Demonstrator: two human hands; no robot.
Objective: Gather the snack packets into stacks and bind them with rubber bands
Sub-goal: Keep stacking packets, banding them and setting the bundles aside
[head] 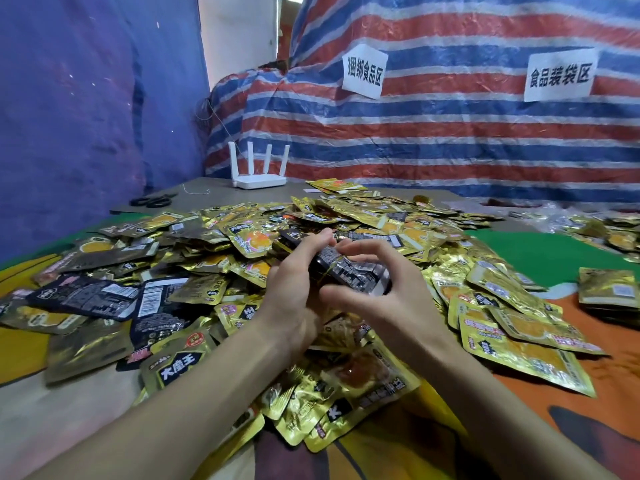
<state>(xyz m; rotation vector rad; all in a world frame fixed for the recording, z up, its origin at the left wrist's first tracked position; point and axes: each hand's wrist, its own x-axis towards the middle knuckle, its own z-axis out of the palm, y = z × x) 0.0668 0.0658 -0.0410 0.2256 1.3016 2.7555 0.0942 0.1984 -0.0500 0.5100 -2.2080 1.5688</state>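
Packet stack (349, 268), long axis far-left to near-right (both hands gripping)

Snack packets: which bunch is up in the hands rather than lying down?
The dark stack, held between the left hand and right hand above the loose gold pile; the gold stack at the right edge lies unheld.

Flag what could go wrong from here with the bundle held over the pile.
1. The stack of dark packets sits in mid-air between the left hand and right hand; a slack grip could let packets fan out and fall into the heap of loose packets below.
2. A thin yellowish band seems to cross the stack; if only partly seated, it might slip off or snap.
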